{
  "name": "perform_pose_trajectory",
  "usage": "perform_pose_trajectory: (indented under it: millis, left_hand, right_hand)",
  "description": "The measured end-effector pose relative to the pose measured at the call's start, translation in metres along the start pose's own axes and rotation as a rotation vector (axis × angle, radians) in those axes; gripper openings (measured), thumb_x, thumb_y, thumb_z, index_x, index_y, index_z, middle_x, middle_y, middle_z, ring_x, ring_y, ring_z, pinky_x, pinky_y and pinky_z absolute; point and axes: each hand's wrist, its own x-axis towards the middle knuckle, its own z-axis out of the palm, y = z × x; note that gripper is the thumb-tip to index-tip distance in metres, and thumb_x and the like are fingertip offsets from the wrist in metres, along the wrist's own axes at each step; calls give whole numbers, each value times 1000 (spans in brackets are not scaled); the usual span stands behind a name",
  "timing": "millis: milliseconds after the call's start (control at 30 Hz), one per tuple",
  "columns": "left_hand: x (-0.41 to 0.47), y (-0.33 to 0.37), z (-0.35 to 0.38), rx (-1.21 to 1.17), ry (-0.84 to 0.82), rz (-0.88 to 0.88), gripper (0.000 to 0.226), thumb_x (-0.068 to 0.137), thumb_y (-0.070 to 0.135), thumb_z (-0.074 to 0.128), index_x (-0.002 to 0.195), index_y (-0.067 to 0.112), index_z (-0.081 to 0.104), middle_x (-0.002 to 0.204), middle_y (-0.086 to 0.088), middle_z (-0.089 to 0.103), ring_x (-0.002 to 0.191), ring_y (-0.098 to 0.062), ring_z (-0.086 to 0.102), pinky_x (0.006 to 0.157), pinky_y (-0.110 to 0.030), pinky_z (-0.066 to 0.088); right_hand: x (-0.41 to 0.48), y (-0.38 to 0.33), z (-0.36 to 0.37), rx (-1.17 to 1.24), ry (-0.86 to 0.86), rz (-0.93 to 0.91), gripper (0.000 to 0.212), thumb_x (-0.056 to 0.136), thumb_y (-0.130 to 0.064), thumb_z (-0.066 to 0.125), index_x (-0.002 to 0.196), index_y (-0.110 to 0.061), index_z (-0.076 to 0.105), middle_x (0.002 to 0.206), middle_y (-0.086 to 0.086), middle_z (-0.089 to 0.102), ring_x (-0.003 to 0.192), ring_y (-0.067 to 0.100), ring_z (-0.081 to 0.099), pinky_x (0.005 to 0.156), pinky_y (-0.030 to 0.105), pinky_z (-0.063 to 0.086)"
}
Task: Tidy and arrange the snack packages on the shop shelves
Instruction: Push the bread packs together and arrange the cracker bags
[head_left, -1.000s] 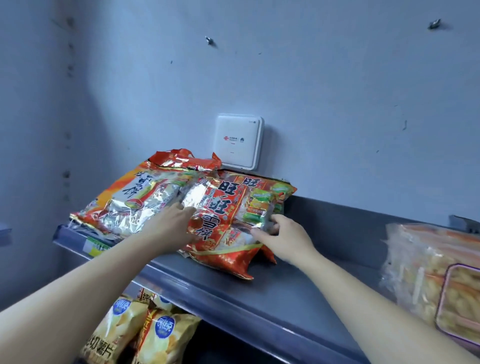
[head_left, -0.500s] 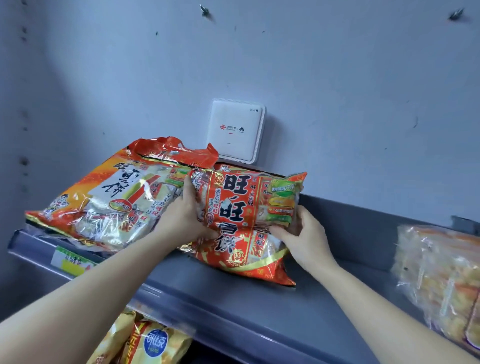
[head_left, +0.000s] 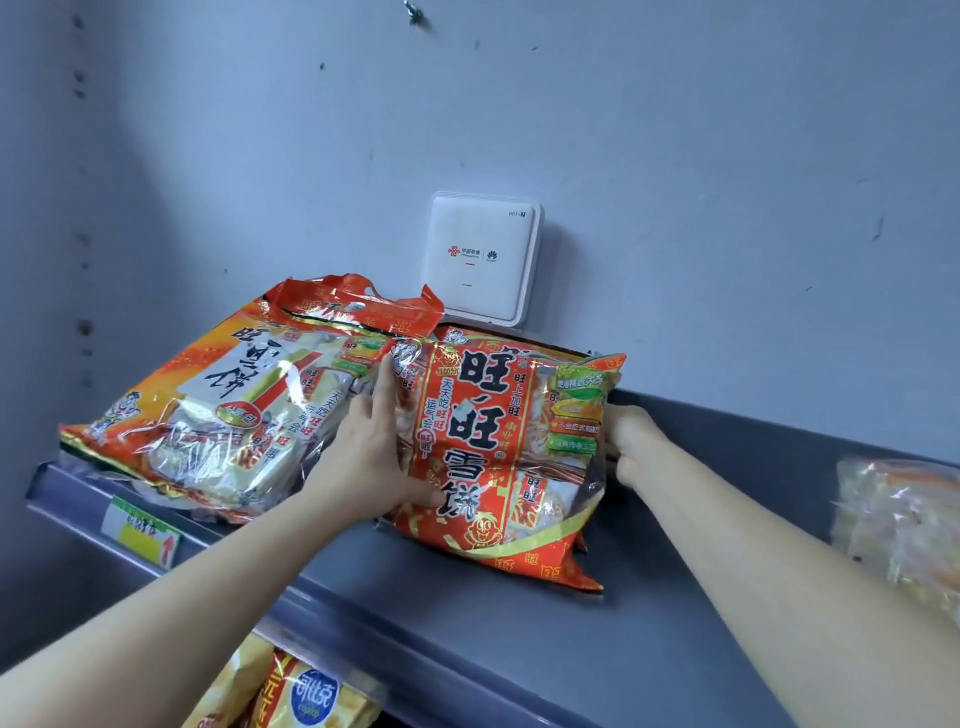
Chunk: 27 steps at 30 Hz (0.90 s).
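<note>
A red rice-cracker bag with big black characters stands tilted up on the grey top shelf. My left hand grips its left edge and my right hand grips its right edge. Its lower end rests on the shelf, with another red bag partly hidden under it. Left of it lies an orange and white cracker bag, flat, overhanging the shelf's front lip. A further red bag peeks out behind that one.
A white wifi box hangs on the wall just behind the bags. A clear pack of snacks sits at the shelf's right end. Yellow chip bags fill the shelf below. A yellow price tag is on the lip.
Both hands have lifted the red bag's upper end, so it stands steeper and squarer to me. My right hand slid from under its front edge to its right side.
</note>
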Motion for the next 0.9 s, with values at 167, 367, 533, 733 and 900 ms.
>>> perform_pose_trajectory:
  millis: [167, 367, 533, 733, 900]
  left_hand:
    - [-3, 3, 9, 40, 33, 10, 163, 41, 52, 92, 132, 43, -43, 139, -4, 22, 134, -25, 28, 103, -46, 41]
    - [17, 15, 21, 66, 138, 31, 159, 48, 42, 93, 135, 39, -41, 133, -4, 24, 128, -26, 34, 93, -43, 46]
    - [28, 20, 36, 79, 132, -10, 159, 49, 42, 92, 140, 33, -38, 135, -7, 23, 130, -28, 30, 95, -45, 45]
    - [29, 17, 36, 118, 150, 12, 159, 49, 47, 91, 135, 35, -42, 137, -2, 20, 132, -24, 30, 89, -43, 49]
    - [27, 17, 33, 175, 135, -21, 158, 49, 51, 90, 137, 36, -40, 142, -4, 20, 135, -26, 31, 92, -46, 49]
  right_hand:
    - [6, 3, 1, -97, 88, -213, 38, 89, 2, 37, 58, -14, 51, 69, 6, 61, 72, 26, 58, 75, 39, 49]
    - [11, 9, -9, -242, 244, -518, 24, 87, -4, 54, 70, -21, 57, 84, 1, 69, 78, 19, 64, 72, 35, 53]
    - [27, 11, -24, -89, 95, -254, 17, 88, -6, 53, 88, -13, 69, 92, 4, 71, 85, 19, 65, 71, 33, 53]
    - [6, -39, -14, -53, 302, -698, 53, 84, -59, 53, 125, -27, 53, 133, -4, 52, 123, 14, 47, 99, 33, 39]
    - [-1, -71, 5, -1300, -36, -697, 98, 50, -96, 44, 131, -41, 46, 130, -5, 57, 123, 24, 49, 106, 51, 29]
